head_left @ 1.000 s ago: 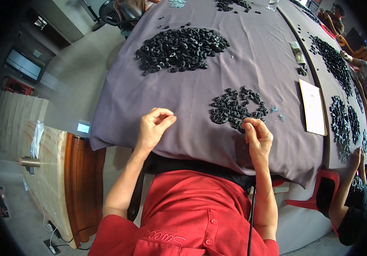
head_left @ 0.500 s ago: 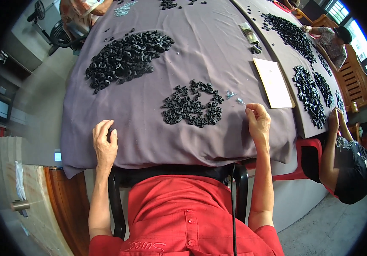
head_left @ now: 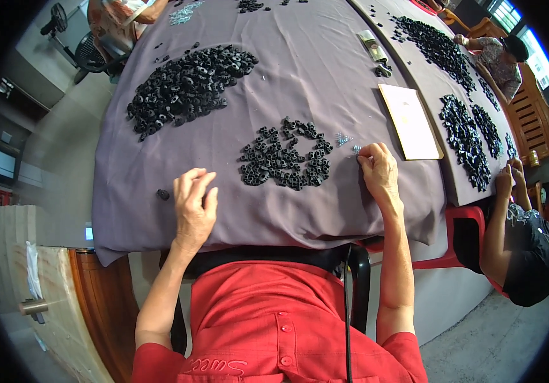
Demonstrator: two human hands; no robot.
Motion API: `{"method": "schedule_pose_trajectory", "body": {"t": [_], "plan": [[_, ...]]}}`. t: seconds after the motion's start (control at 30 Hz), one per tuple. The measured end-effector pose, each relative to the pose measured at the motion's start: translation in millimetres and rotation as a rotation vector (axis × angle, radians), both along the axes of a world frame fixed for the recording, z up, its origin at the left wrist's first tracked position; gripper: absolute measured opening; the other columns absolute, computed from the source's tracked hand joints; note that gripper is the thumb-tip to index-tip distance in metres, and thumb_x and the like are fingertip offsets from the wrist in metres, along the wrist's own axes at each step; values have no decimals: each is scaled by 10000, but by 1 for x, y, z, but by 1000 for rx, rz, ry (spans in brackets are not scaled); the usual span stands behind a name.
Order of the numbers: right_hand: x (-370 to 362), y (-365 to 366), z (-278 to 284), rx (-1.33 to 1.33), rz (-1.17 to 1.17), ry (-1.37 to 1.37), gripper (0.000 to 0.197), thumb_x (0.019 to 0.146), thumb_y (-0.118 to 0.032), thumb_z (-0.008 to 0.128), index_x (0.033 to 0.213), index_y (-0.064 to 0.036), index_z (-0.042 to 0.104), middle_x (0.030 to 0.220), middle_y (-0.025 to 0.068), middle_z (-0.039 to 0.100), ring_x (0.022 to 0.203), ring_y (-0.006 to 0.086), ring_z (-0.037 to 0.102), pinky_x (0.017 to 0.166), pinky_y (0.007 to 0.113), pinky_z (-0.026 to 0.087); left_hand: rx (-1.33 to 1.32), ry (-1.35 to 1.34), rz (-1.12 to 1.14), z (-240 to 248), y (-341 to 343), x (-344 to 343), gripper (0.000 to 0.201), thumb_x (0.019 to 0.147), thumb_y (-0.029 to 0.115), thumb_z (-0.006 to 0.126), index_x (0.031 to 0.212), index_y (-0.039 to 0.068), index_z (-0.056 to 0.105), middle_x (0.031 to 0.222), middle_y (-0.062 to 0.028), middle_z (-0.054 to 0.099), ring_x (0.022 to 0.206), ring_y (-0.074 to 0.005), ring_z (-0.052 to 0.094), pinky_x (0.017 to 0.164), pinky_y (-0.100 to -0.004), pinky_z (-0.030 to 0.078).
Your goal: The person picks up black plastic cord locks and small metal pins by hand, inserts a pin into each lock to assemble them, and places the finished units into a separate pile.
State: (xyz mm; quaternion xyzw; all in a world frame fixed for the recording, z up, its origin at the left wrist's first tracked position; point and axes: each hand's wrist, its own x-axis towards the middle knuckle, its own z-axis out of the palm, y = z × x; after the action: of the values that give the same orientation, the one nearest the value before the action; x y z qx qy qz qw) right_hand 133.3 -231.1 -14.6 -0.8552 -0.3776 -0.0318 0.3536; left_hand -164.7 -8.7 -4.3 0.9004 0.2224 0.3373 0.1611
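Observation:
My left hand (head_left: 196,207) is over the near part of the cloth, fingers apart and nothing seen in them. A single small black plastic part (head_left: 163,194) lies to its left. Between my hands, a cluster of small black ring-like parts (head_left: 274,173) is spread on the cloth. My right hand (head_left: 380,172) reaches down at the cluster's right side with thumb and forefinger pinched together beside a few tiny silvery pieces (head_left: 356,150); whatever is in the pinch is too small to make out. Another little silvery heap (head_left: 343,138) sits just beyond.
A large heap of black toothed parts (head_left: 188,86) is at the far left. To the right lie a pale rectangular card (head_left: 408,121) and a rolled packet (head_left: 373,46). Other people sit around the joined tables, near more black heaps (head_left: 463,140). A grey-mauve cloth (head_left: 313,70) covers my table.
My left hand has moved right, leaving the single black part in view on the cloth. My right hand has shifted slightly left to the tiny silvery pieces, its fingertips now pinched.

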Motion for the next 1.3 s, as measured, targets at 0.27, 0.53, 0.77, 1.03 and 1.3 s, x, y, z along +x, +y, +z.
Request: {"method": "schedule_pose_trajectory", "body": {"t": [0.27, 0.53, 0.77, 1.03, 1.3], "plan": [[-1, 3, 10, -61, 40, -49, 57, 815, -93, 629, 846, -51, 605, 858, 126, 587, 818, 329, 600, 731, 400, 481, -18, -33, -67, -7, -16, 22, 258, 745, -7, 671, 998, 42, 653, 1070, -89, 574, 931, -265, 537, 829, -370, 458], [0, 6, 10, -178, 23, -85, 108, 827, -95, 630, 921, -43, 619, 904, 140, 588, 845, 332, 606, 745, 404, 480, -27, -59, -69, -12, -15, 24, 230, 749, -4, 663, 976, 37, 651, 1018, -85, 600, 948, -264, 554, 834, -375, 446], [-44, 19, 12, 147, 124, 95, 92, 828, -34, 619, 918, -14, 616, 800, 131, 613, 682, 243, 610, 646, 328, 483, -88, -88, -233, -8, -23, 55, 164, 759, 28, 685, 922, 35, 661, 960, -71, 601, 900, -255, 544, 807, -359, 457], [-64, 26, -9, 329, 50, 283, 85, 830, -16, 643, 913, -6, 624, 774, 64, 623, 645, 119, 555, 627, 257, 468, -97, -22, -303, -10, -25, 44, 121, 753, 22, 700, 868, 42, 672, 965, -55, 606, 916, -237, 548, 812, -341, 461], [-65, 24, -11, 335, 45, 309, 92, 829, -15, 649, 919, -13, 630, 775, 52, 627, 674, 109, 568, 640, 250, 469, -157, -87, -205, -14, -17, 46, 116, 758, -3, 683, 864, 28, 645, 930, -76, 600, 905, -257, 559, 789, -350, 475]]}}
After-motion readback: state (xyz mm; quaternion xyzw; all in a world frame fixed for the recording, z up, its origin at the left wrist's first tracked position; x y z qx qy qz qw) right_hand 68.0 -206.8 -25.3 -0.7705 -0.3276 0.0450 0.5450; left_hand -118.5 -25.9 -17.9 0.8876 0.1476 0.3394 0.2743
